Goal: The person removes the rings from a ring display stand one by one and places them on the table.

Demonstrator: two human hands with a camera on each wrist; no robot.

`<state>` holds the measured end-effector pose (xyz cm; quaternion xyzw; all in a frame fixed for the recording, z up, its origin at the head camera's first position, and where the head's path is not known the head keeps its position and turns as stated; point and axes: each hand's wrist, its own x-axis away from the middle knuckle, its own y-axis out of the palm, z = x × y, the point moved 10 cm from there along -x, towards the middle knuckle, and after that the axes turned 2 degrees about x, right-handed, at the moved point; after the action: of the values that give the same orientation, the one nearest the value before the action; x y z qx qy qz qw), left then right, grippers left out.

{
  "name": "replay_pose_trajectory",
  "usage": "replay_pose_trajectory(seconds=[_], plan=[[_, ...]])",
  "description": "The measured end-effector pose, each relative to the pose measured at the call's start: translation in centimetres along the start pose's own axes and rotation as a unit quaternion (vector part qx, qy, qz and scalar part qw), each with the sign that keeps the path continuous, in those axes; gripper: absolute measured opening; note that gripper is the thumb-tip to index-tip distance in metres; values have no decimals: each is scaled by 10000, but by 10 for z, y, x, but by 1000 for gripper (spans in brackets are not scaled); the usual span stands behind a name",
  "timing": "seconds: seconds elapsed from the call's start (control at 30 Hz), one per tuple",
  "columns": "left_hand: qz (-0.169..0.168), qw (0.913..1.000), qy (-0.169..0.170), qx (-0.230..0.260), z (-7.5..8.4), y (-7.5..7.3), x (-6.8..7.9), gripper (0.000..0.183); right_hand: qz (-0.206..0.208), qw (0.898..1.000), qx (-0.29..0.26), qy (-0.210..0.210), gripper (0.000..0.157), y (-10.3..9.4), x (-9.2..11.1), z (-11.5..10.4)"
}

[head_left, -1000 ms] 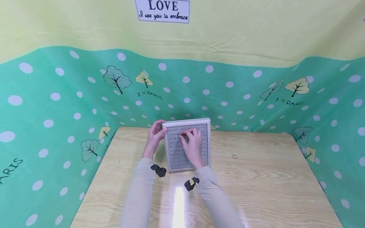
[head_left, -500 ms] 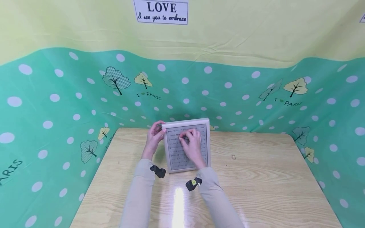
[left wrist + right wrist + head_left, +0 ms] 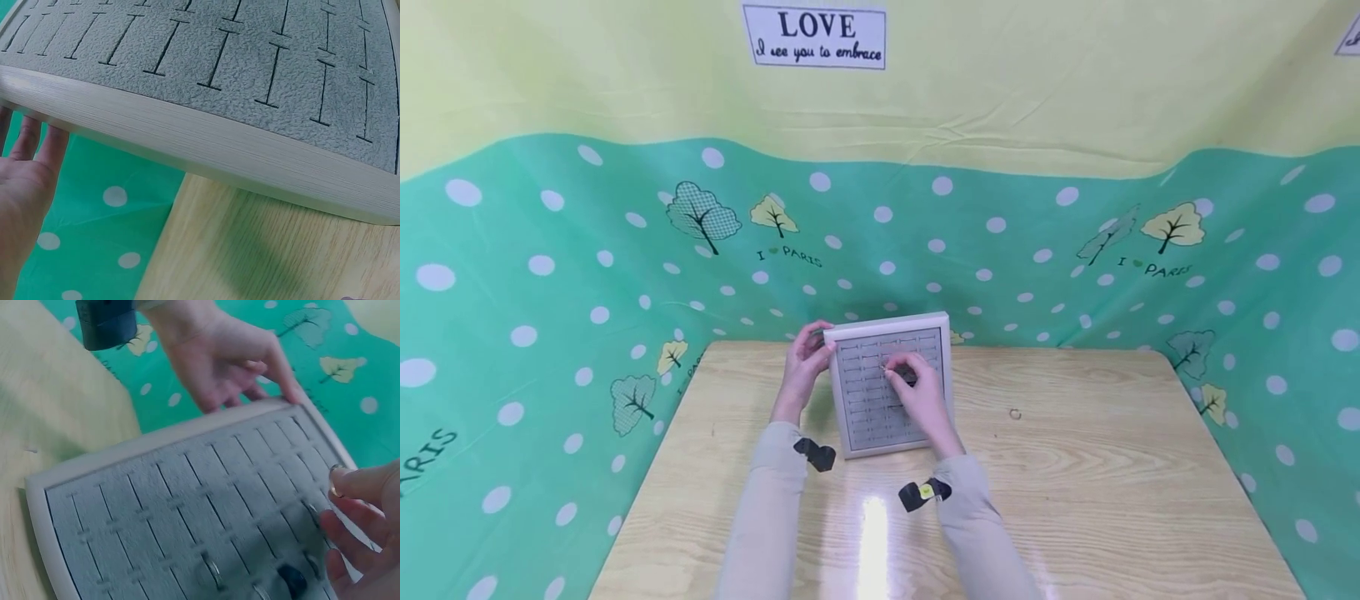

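A ring display tray [image 3: 887,327] with a pale frame and grey slotted padding leans upright on the table. My left hand [image 3: 801,367] holds its upper left corner, thumb on the front edge and fingers behind. My right hand [image 3: 921,392] is over the padding, pinching a gold-coloured ring [image 3: 337,481] between thumb and fingertip. In the right wrist view, a silver ring [image 3: 212,572] and a ring with a large dark stone [image 3: 292,581] sit in slots near that hand, among several rings. The left wrist view shows bare slots behind the frame's side [image 3: 156,122].
Another small ring [image 3: 1015,413] lies on the wooden table [image 3: 1112,483] to the right of the tray. A green and yellow printed cloth [image 3: 850,242] hangs behind and at both sides. Dark camera mounts sit on both wrists.
My right hand has shifted right and slightly down across the padding, carrying the ring from the left-hand columns toward the middle. My left hand keeps its hold on the corner.
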<state>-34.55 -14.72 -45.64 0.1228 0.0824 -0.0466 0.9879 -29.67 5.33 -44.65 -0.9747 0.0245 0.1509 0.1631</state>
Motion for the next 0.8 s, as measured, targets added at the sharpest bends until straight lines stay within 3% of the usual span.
replay_pose_trajectory(seconds=[0.4, 0.8], plan=[[36, 10000, -21, 19, -3, -1, 2, 36, 526, 9982, -94, 256, 10, -52, 28, 29], [-15, 10000, -6, -20, -1, 1, 0, 40, 938, 9921, -9, 838, 9, -85, 59, 86]])
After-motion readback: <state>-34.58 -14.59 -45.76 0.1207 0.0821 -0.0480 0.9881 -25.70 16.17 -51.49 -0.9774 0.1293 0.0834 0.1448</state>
